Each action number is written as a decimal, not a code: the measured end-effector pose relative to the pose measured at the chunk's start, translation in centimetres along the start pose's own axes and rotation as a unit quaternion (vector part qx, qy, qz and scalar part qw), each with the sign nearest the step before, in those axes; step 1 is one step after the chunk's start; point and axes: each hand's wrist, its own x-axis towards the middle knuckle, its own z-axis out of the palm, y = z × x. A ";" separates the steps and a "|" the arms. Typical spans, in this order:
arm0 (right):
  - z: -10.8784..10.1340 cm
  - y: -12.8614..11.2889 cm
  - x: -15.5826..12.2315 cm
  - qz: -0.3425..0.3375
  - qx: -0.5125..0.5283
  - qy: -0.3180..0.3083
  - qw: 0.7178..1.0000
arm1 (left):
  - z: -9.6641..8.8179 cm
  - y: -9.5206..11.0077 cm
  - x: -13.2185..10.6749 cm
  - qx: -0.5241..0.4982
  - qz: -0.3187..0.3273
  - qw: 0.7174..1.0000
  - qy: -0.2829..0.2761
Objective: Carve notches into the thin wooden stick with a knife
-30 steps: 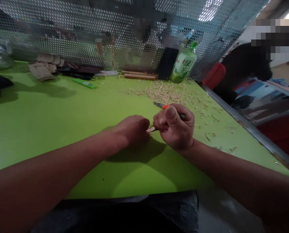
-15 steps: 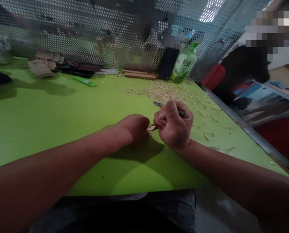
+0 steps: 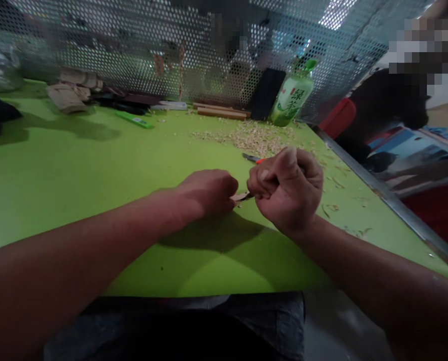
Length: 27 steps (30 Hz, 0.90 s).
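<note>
My left hand point(image 3: 210, 193) is closed around a small pale piece of wood point(image 3: 240, 197), whose end sticks out past the thumb and fingertips; the rest is hidden. My right hand point(image 3: 287, 188) is wrapped in a fist around a carving knife point(image 3: 248, 195). Only a short dark stretch of the knife shows, close against the wood; its handle is covered by the fingers. Both hands are low over the green tabletop point(image 3: 141, 173). Just behind the right fist lies a tool with a grey tip and an orange part point(image 3: 252, 158), partly covered by the hand.
Wood shavings point(image 3: 259, 138) are heaped behind my right hand and scattered along the right edge. A green tea bottle point(image 3: 293, 95), a dark upright slab point(image 3: 268, 94), wood strips point(image 3: 221, 111) and a green box-like item point(image 3: 133, 120) stand or lie near the perforated metal screen point(image 3: 126, 45). A person sits at right.
My right fist has shifted right and slightly nearer, turning a little, and the knife's end has moved with it. The left hand keeps its hold on the wood. The view has tilted slightly.
</note>
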 end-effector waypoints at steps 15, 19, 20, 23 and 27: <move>-0.6 -1.2 1.9 -0.002 0.006 -0.007 1.000 | -0.2 -1.1 0.1 0.003 0.023 1.000 -0.004; -0.4 -0.8 1.5 0.032 0.044 -0.054 0.997 | -0.3 -1.5 0.2 -0.009 0.065 0.998 -0.012; -0.3 -0.7 1.4 0.039 0.059 -0.057 0.996 | -0.3 -1.5 0.2 -0.012 0.069 0.997 -0.016; 0.0 -0.5 1.1 0.051 0.077 -0.056 0.994 | -0.4 -1.5 0.1 -0.013 0.069 0.997 -0.016; 0.1 -0.5 1.1 0.046 0.065 -0.041 0.996 | -0.3 -1.6 0.2 -0.017 0.065 0.998 -0.018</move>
